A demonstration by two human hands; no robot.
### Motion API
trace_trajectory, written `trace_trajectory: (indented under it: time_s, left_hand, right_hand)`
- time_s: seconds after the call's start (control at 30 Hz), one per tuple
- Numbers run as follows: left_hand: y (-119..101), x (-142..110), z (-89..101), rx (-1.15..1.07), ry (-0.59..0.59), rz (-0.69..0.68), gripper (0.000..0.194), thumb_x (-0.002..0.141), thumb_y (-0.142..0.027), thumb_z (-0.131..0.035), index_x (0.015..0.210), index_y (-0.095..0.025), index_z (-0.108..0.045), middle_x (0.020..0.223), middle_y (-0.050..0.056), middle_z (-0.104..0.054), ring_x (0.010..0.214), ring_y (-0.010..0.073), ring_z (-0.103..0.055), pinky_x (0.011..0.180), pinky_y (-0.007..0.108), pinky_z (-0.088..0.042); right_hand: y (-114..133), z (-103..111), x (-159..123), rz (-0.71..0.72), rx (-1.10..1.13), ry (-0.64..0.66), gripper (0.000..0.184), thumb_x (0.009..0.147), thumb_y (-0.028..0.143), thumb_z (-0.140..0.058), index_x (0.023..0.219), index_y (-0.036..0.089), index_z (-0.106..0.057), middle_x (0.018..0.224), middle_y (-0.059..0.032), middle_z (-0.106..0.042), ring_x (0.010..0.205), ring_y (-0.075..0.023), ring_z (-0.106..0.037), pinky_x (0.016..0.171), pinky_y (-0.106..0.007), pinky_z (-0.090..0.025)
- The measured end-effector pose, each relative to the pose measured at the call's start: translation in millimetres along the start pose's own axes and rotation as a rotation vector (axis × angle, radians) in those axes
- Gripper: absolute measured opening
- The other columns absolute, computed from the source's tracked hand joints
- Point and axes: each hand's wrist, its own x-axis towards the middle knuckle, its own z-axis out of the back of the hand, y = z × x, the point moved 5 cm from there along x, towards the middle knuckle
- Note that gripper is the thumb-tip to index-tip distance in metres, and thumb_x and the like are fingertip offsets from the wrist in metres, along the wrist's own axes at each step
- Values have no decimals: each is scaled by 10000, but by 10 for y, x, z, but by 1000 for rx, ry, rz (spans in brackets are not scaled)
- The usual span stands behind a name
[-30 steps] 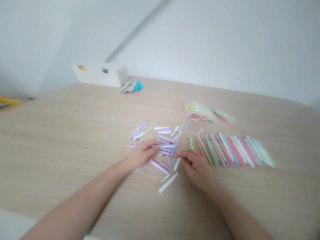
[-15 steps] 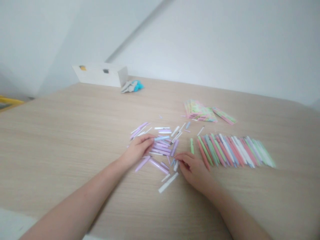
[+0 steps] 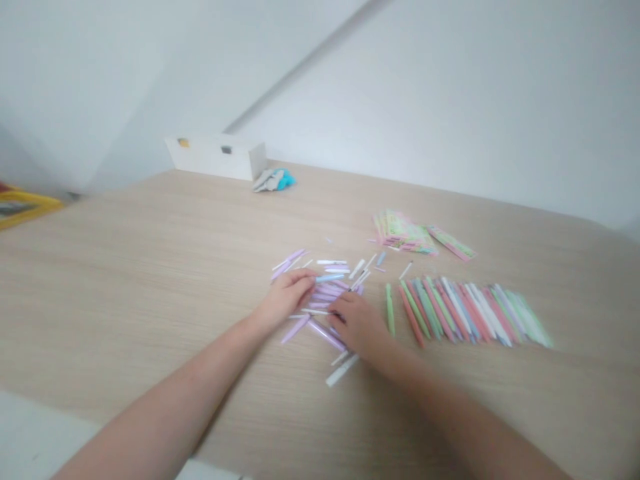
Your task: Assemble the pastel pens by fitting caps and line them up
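Note:
A light blue pen barrel [image 3: 331,277] is pinched in my left hand [image 3: 284,295], pointing to the right over a loose pile of pen parts. Purple barrels [image 3: 326,333], white tubes [image 3: 332,262] and thin refills make up this pile. My right hand [image 3: 361,325] reaches across its right side, fingers curled together at the purple pieces. Whatever those fingers hold, if anything, is hidden and blurred. Below that hand lies a flat white strip [image 3: 343,371]. A single green pen [image 3: 390,310] lies just to its right.
Pens [image 3: 470,310] in several colours lie in a slanted row at the right. Behind them are stacked printed cards [image 3: 403,233] and one separate card [image 3: 453,243]. A white box [image 3: 213,157] stands at the back left beside a crumpled grey and blue item [image 3: 275,179].
My right hand has moved left and up, from the pile's lower right edge onto the purple parts. My left hand keeps its hold on the blue barrel. The camera view has shifted slightly.

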Motion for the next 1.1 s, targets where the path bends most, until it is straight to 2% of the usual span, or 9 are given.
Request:
trace_trajectory:
  time_s: [0.23,0.4,0.5,0.6,0.77,0.93,1.1]
  left_hand:
    - [-35,-10,-18,-11,12,-3,216,763,-334,-581,787,-124,-622,498,-52,-450,404,56,-340,388,180,-207]
    - [-56,-16,-8,-26,-10,-9,207,759,-326,-579,792,-126,-625,479,-58,-448,387,55,-328,376,180,-189]
    - [-50,-11,17,-46,-26,-19,204,753,-326,-586,789,-128,-624,473,-62,-442,381,50,-318,376,177,-178]
    - [-56,-9,45,-73,-50,-26,207,754,-326,-585,808,-130,-617,469,-67,-429,380,50,-320,379,173,-184]
    - [-90,-23,69,-107,-87,-35,198,742,-307,-588,823,-128,-605,481,-67,-430,384,46,-325,385,170,-203]
    - [-70,-26,65,-119,-87,-16,196,728,-298,-611,807,-119,-619,449,-74,-411,378,37,-301,396,165,-196]
    - [-38,-21,67,-87,-73,8,205,720,-309,-613,811,-126,-629,457,-60,-441,386,44,-308,386,169,-164]
  right_hand:
    - [38,-61,29,30,-90,-11,129,836,176,-540,789,156,-659,869,-71,-633,891,-188,-563,843,-297,-428]
    - [83,63,-23,35,-67,-50,95,794,151,-551,773,128,-640,829,-86,-642,858,-201,-581,800,-303,-436]
    - [12,206,-135,-95,92,-73,92,793,159,-549,815,143,-637,772,-53,-662,731,-175,-602,684,-284,-444]
    - [-133,292,-291,-260,358,-119,117,832,226,-528,849,174,-632,674,-1,-653,599,-137,-586,565,-246,-423]
    - [-416,322,-486,-431,724,-309,205,837,336,-542,881,177,-662,671,-5,-665,571,-131,-582,544,-245,-451]
    - [-561,434,-555,-418,954,-468,197,807,320,-602,941,187,-657,798,-33,-712,644,-135,-622,585,-251,-493]
    - [-566,543,-600,-401,1009,-543,124,800,295,-636,875,197,-649,722,-15,-705,576,-111,-610,533,-223,-487]
